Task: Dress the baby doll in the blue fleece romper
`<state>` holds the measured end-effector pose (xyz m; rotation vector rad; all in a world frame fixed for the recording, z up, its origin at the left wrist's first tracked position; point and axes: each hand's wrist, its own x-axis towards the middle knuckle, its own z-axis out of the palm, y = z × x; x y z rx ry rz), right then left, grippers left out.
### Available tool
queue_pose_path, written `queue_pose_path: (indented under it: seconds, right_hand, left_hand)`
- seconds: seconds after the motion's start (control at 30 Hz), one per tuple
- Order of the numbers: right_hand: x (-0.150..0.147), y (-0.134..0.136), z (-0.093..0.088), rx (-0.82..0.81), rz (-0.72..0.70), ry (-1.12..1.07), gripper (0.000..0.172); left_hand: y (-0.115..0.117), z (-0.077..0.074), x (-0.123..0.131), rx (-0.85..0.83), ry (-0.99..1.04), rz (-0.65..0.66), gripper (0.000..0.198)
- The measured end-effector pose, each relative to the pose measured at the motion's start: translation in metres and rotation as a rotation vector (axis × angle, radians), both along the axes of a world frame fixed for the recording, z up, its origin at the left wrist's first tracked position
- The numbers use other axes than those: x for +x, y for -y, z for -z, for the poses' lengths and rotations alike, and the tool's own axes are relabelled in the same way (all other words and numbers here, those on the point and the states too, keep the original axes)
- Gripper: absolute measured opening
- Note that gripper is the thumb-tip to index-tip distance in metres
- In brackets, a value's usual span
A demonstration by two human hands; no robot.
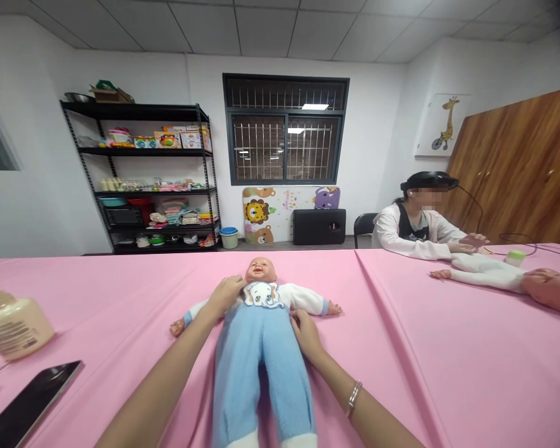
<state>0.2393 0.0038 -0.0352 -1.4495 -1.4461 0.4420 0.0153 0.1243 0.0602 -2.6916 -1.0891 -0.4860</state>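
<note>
A baby doll (261,336) in a blue romper with white sleeves and an elephant bib lies on its back on the pink table (401,348), head away from me. My left hand (226,295) rests on the doll's upper chest near its shoulder, fingers curled onto the clothing by the bib. Beside the doll's waist, my right hand (305,333) has its fingers pressed against the edge of the blue romper. A metal bracelet (353,398) is on my right wrist.
A cream pump bottle (12,326) and a dark phone (28,404) lie at the left. At the right, a seated person (417,230) handles another doll (490,274). A black shelf (144,180) with toys stands at the back wall.
</note>
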Motion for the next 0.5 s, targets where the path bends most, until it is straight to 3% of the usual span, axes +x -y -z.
queue_pose_path:
  seconds: [0.33,0.5]
  right_hand:
    - [-0.001,0.001,-0.005,-0.026,0.0,-0.035,0.019]
    - [0.0,-0.002,-0.001,-0.021,0.005,-0.02,0.018]
  left_hand:
    - [-0.028,-0.008,-0.004,-0.084,-0.234,-0.063,0.02]
    - [-0.036,-0.008,0.0,-0.155,-0.25,-0.076,0.02]
